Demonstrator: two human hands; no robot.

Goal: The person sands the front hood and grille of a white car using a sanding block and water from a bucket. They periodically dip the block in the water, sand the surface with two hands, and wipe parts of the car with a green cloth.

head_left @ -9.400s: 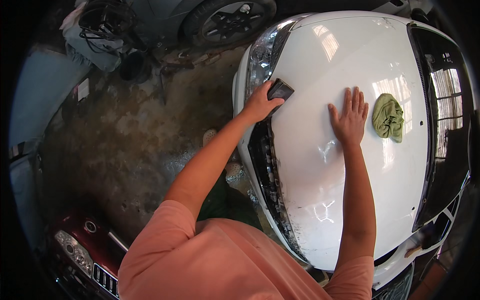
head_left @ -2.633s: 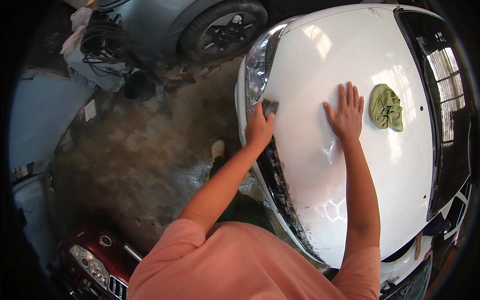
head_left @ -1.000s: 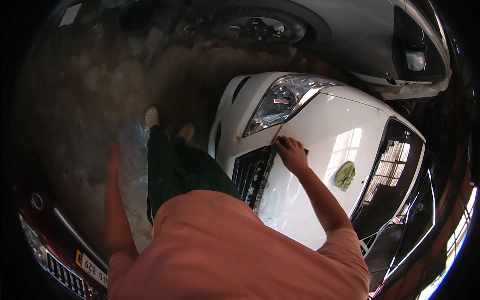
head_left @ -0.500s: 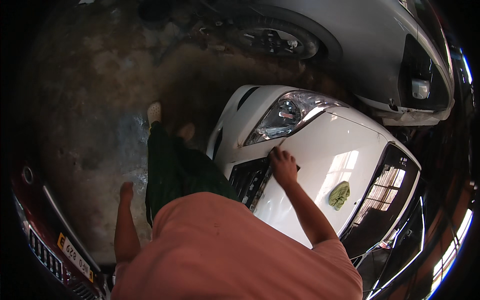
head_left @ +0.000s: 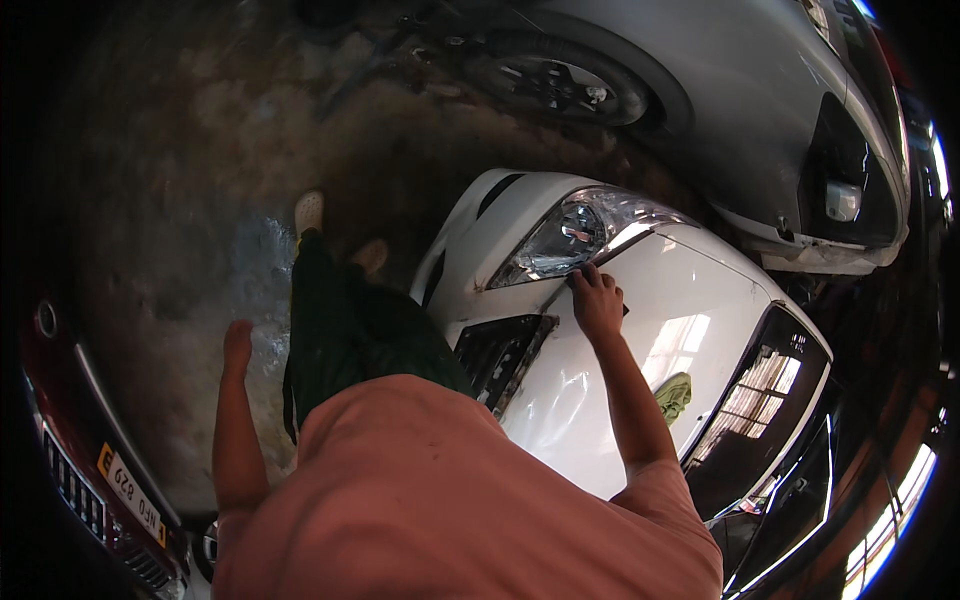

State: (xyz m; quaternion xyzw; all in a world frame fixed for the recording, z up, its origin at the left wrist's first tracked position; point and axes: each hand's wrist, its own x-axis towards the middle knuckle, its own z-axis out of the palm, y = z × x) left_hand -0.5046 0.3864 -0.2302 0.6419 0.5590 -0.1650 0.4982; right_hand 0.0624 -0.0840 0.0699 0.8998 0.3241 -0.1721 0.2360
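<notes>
My right hand (head_left: 600,306) rests on the white car hood (head_left: 565,415), close behind the clear headlight (head_left: 575,235). Its fingers are closed over a flat dark pad, whose ends show on both sides of the hand; its exact kind is hard to make out. A crumpled green cloth (head_left: 675,397) lies on the hood beside my right forearm, which partly overlaps it. My left hand (head_left: 237,348) hangs at my side over the floor, touching nothing visible, and its fingers are too dim to read.
A silver car (head_left: 730,110) with a black-spoked wheel (head_left: 560,85) stands beyond the white one. Behind me on the left is a dark red vehicle (head_left: 85,430). The stained concrete floor (head_left: 180,220) lies to the left, and the white car's dark grille (head_left: 497,350) faces my legs.
My right hand has slid with the dark pad across the hood, away from the grille and toward the headlight's inner edge. My left arm has swung slightly forward.
</notes>
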